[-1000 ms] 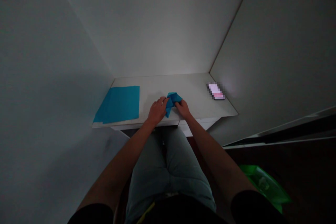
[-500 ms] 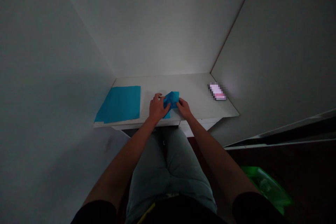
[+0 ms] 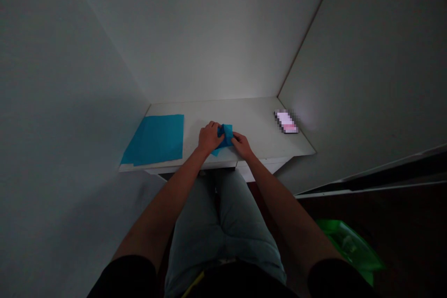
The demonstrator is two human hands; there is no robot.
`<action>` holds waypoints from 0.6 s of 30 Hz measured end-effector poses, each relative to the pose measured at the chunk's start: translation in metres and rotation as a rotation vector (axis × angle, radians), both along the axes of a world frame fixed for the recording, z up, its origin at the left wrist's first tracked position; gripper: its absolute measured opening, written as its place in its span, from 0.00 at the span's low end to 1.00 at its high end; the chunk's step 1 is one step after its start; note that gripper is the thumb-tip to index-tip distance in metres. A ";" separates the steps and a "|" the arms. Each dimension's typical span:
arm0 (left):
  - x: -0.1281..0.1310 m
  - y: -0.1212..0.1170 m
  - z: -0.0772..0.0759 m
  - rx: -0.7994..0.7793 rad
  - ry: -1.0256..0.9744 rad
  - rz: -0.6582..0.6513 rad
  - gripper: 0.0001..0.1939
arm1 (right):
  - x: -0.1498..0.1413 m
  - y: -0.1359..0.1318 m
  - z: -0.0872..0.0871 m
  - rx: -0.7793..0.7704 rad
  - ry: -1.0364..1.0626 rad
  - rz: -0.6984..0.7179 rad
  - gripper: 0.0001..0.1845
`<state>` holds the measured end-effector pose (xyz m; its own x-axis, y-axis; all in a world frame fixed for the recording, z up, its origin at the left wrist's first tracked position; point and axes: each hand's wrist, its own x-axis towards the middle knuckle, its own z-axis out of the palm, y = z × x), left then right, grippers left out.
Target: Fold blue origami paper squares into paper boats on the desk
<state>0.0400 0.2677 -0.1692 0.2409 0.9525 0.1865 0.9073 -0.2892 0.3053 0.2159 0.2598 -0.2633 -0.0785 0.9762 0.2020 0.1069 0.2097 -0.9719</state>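
Observation:
A small folded piece of blue paper (image 3: 227, 136) is held between my two hands, near the front edge of the white table (image 3: 258, 142). My left hand (image 3: 209, 137) is closed on its left side, the fingers bent over and partly covering it. On the right side, my right hand (image 3: 241, 144) pinches the paper between thumb and fingers. A pointed blue flap sticks out below, close to my left wrist. To the left lie flat blue sheets of paper (image 3: 159, 138), apart from both hands.
A phone (image 3: 287, 122) with a lit, blurred-out screen lies at the table's right end. White walls (image 3: 216, 32) close in the table at the back and on both sides. A green plastic container (image 3: 349, 247) stands low at the right on the dark floor.
The paper between my hands has been folded or turned: its upper part is narrower, and the lower flap now points down to the left. My left fingers have curled in closer.

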 end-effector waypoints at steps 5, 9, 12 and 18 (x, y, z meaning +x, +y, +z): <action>0.006 0.004 -0.001 -0.068 0.015 0.025 0.13 | 0.002 -0.002 0.003 -0.003 0.008 0.038 0.22; 0.008 0.009 0.000 -0.090 -0.031 0.087 0.07 | 0.001 0.000 0.000 0.010 0.020 0.004 0.20; 0.005 0.013 0.003 -0.102 -0.169 0.115 0.05 | 0.000 0.003 -0.005 -0.002 -0.003 -0.091 0.18; -0.015 0.025 0.013 -0.163 -0.531 0.234 0.06 | 0.000 0.008 -0.012 0.016 0.042 -0.160 0.15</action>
<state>0.0254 0.2928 -0.1560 -0.0650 0.9953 0.0714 0.6522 -0.0118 0.7579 0.2162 0.2676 -0.2755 0.0866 0.9723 0.2170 0.0994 0.2083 -0.9730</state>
